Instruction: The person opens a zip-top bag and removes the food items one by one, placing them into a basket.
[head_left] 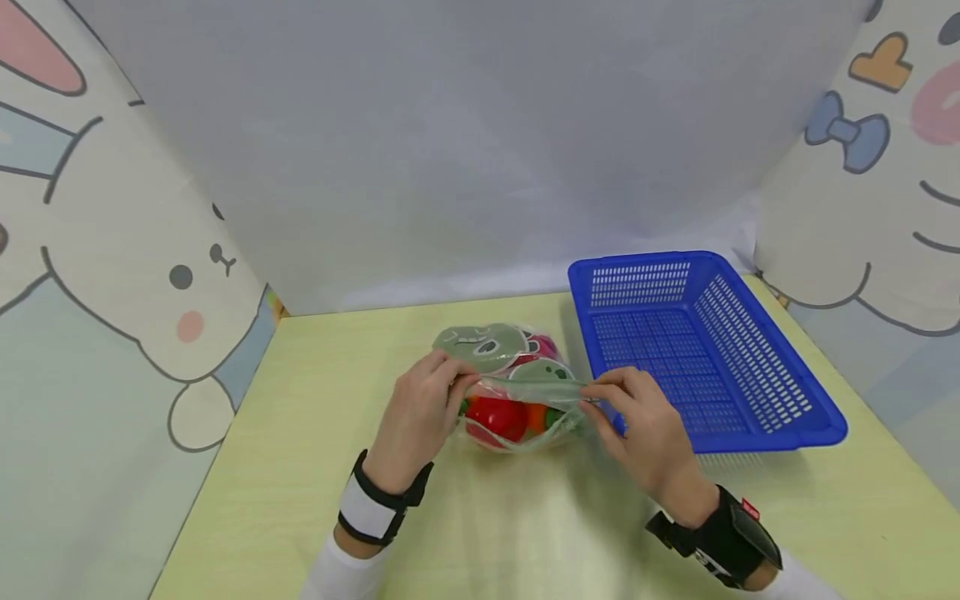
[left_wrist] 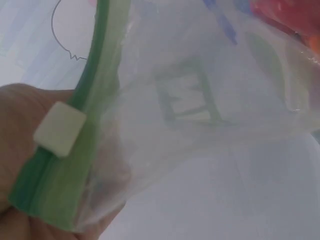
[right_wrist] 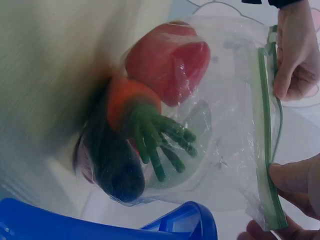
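A clear zip bag [head_left: 517, 446] with a green zip strip [head_left: 536, 390] and printed cartoon shapes stands on the table, its strip held up. Inside are a red pepper-like vegetable [right_wrist: 167, 62], an orange carrot [right_wrist: 130, 100] with green leaves, and a dark green, long rounded vegetable [right_wrist: 112, 155]. My left hand [head_left: 423, 408] pinches the left end of the strip, close to the white slider [left_wrist: 60, 129]. At the other end my right hand [head_left: 648, 433] pinches the strip between thumb and fingers. The strip's two edges look parted in the right wrist view.
A blue plastic basket [head_left: 780, 358] with slotted walls sits on the table [head_left: 337, 517] just right of the bag. A plain grey-white panel [head_left: 465, 150] rises behind, and cartoon-printed panels [head_left: 112, 333] flank both sides.
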